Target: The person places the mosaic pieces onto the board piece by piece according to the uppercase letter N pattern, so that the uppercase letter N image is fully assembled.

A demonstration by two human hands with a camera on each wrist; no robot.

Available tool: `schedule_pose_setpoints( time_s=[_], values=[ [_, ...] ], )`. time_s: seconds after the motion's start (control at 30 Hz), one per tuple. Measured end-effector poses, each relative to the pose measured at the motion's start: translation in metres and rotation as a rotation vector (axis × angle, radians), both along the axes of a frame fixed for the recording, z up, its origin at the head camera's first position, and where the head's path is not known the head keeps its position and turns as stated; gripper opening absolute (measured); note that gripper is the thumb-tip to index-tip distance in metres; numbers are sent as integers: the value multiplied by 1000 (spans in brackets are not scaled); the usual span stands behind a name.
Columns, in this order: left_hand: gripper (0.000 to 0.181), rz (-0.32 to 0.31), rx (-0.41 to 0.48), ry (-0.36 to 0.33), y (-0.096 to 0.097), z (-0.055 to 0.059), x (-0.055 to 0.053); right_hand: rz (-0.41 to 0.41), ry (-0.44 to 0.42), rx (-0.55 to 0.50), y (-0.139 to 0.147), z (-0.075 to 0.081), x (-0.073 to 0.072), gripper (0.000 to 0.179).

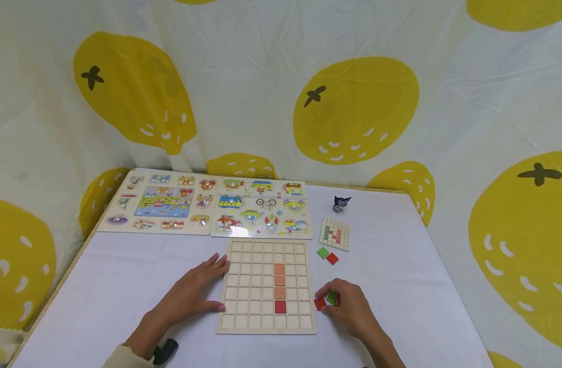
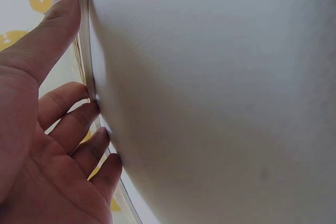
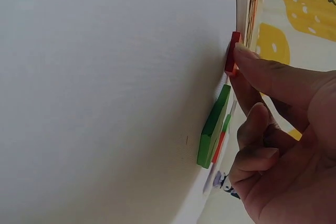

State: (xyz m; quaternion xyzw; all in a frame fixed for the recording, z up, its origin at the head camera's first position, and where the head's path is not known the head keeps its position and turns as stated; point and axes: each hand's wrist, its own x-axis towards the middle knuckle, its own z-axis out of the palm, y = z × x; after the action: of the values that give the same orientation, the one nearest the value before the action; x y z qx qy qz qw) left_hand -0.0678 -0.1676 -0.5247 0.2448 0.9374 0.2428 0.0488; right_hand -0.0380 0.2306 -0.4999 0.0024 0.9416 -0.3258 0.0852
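A wooden grid board (image 1: 223, 327) lies flat on the white-covered table. In one of its columns, three orange tiles (image 1: 279, 280) run in a line with a red tile (image 1: 280, 307) directly below them. Along the board's left edge rests my left hand (image 1: 195, 289), fingers extended and thumb spread. To the right of the board, my right hand (image 1: 352, 309) pinches a loose red tile (image 3: 233, 53) between thumb and fingertips. Beneath that hand a green tile (image 3: 214, 127) lies on the cloth, partly covered by the fingers in the head view.
Beyond my right hand lie another green tile (image 1: 323, 253) and red tile (image 1: 332, 258). A small pattern card (image 1: 334, 234) and a dark figurine (image 1: 340, 204) sit farther back. Picture puzzle boards (image 1: 110, 204) line the table's back left, before a lemon-print curtain (image 1: 244, 102).
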Motion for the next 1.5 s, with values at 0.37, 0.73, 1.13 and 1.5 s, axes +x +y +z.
schedule_pose_setpoints(
  time_s=[0.37, 0.73, 1.13, 1.5],
  values=[
    [106, 2, -8, 7, 1, 2, 0, 39, 18, 61, -3, 4, -3, 28],
    [106, 9, -20, 1, 1, 2, 1, 43, 35, -57, -8, 11, -3, 28],
    [104, -6, -2, 32, 0, 1, 1, 101, 38, -137, -38, 10, -2, 22],
    [107, 16, -17, -12, 1, 1, 0, 139, 29, -121, -69, 9, -17, 16]
  ],
)
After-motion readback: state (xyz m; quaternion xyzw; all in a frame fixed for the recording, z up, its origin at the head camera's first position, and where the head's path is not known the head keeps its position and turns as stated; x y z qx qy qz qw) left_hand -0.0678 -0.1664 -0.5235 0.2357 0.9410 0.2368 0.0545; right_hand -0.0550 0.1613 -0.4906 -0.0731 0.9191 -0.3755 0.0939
